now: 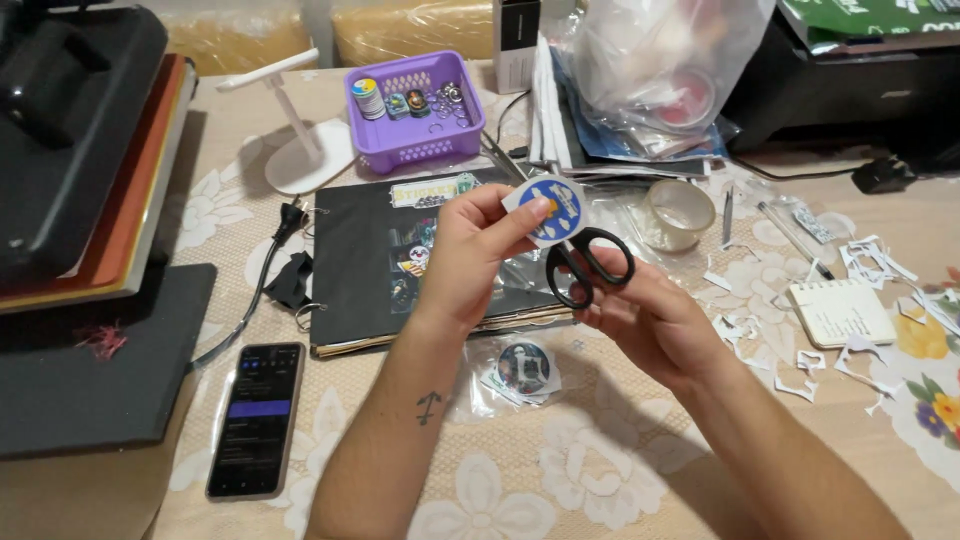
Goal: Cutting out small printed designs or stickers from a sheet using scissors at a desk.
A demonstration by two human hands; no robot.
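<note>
While held up over the counter [600, 480], above everything lying on it: a round blue-and-white paper cutout [552, 208], pinched at its lower left edge in the grip of the left hand [478, 250], thumb pressed on the printed face. Just right of and below that, black-handled scissors [588, 268] in the right hand [650, 318], fingers through the loops, grip closed on the handles; blades pointing up toward the cutout and hidden behind it, so impossible to tell whether open or shut. Long axis of the scissors roughly upright, tilted slightly left. Both hands nearly touching, nothing between them.

Around, from large to small: a heat press [80, 150] at far left; a black binder [400, 260] under the hands; a purple basket [415, 112] of round badges behind; a phone [256, 420] lower left; a tape roll [680, 212] and a small notepad [842, 312] to the right; a bagged round badge [523, 366] directly below; white paper scraps [860, 350] scattered at right.
</note>
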